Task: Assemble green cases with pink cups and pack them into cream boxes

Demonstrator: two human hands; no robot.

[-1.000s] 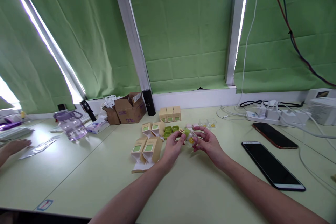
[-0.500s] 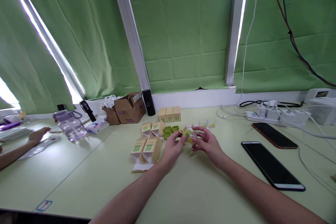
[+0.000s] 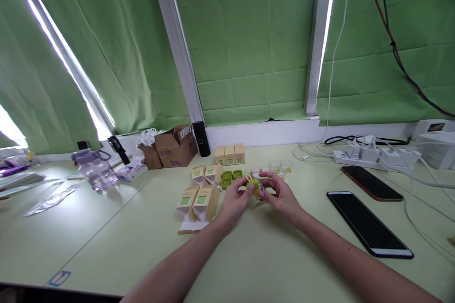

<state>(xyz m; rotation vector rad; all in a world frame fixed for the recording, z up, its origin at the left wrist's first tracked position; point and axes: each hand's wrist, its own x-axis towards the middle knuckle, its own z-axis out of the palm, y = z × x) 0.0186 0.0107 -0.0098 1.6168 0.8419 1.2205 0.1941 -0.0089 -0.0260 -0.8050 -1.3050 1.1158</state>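
Note:
Between my two hands is a small container with a green top, a pale loop and a clear lower part showing yellow. My left hand pinches its green top from the left. The fingers of my right hand close on the clear part from the right, partly hiding it. Just beyond my left hand sit several small green square pieces. Clear cups with yellow bits and pink pieces lie behind my right hand.
Small cream boxes with green squares stand left of my hands, more cream boxes behind. Farther back are a cardboard box and black cylinder. A water jug stands left; phones and a power strip lie right.
My right hand has moved slightly left, bringing the clear part up against the green top. At the far left, another person's hand has drawn back almost out of view, and a clear bag there has shifted.

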